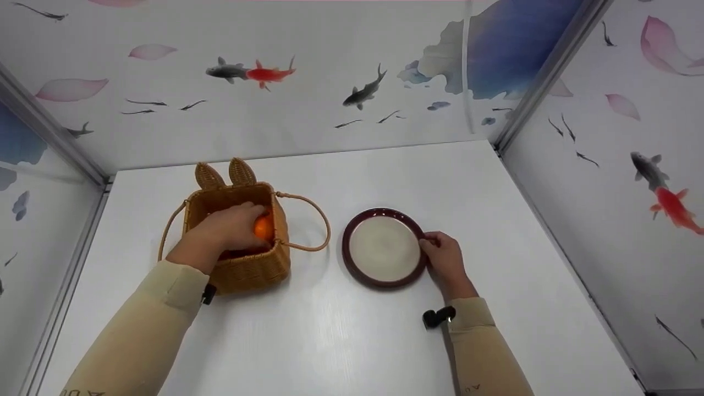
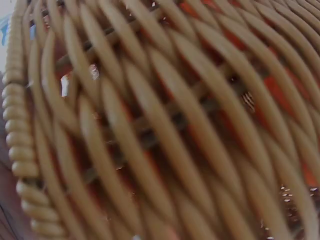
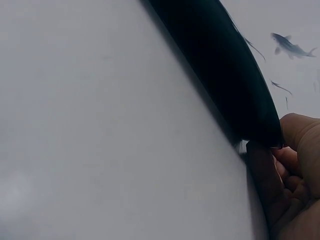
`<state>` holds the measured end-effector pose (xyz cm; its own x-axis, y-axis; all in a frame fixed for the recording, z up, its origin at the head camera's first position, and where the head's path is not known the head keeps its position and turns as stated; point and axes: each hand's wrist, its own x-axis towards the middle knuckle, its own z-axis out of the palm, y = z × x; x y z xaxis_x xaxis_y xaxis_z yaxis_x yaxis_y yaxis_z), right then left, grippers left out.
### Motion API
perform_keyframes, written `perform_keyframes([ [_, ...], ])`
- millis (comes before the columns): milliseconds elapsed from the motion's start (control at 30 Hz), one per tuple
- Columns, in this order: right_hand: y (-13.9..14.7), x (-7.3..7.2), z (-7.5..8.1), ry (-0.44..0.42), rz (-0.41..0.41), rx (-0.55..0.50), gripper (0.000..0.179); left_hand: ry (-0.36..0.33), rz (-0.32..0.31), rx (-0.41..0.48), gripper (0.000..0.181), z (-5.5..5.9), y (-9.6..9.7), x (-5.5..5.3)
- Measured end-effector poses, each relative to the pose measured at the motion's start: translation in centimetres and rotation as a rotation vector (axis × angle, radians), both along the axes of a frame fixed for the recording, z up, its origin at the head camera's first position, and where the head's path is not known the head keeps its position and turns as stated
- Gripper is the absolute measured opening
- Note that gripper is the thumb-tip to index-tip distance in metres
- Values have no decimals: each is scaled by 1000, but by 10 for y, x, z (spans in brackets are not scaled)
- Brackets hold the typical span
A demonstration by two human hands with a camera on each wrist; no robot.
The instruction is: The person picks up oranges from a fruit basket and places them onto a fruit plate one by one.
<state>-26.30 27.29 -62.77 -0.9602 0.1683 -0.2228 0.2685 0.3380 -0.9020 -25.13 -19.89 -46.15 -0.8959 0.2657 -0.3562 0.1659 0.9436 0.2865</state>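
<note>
A woven wicker basket (image 1: pixel 250 275) with two ear shapes and loop handles stands on the left of the white table. Inside it, my left hand (image 1: pixel 234 226) grips an orange (image 1: pixel 264 227) near the right wall; part of the fruit is hidden by the fingers. The basket's weave (image 2: pixel 165 100) fills the left wrist view, with orange-red showing through its gaps. To the right lies a round plate (image 1: pixel 385 247), cream with a dark red rim. My right hand (image 1: pixel 445 261) pinches its right edge between thumb and fingers, as the right wrist view also shows at the dark rim (image 3: pixel 215 60).
The basket's right handle (image 1: pixel 316 206) sticks out toward the plate. White panels printed with fish and petals (image 1: pixel 269 73) rise behind the table (image 1: pixel 330 341) and along both sides. Black wrist cameras (image 1: pixel 438 318) sit by the sleeve cuffs.
</note>
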Motion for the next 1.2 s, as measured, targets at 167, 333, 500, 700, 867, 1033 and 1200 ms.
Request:
perform_keyframes([
  [167,-2,0,1,-8,-16,-15,27,-7,-17,-24,83,-3,3,-1],
  [333,-3,0,2,3,-10,1,26,-1,-24,-6,82,-4,4,-1],
  [500,-2,0,-3,26,-12,-59,25,34,-22,16,78,-8,5,0],
  [700,0,-1,-3,51,-10,-34,25,83,-17,26,76,-9,5,1],
  [867,0,-1,-4,35,-13,-21,24,128,-13,32,71,-2,5,7],
  [1033,0,-1,-4,8,-23,-52,24,157,-1,41,69,7,5,12],
  [1200,-1,-1,-2,2,-19,-42,25,167,31,67,68,16,2,16],
])
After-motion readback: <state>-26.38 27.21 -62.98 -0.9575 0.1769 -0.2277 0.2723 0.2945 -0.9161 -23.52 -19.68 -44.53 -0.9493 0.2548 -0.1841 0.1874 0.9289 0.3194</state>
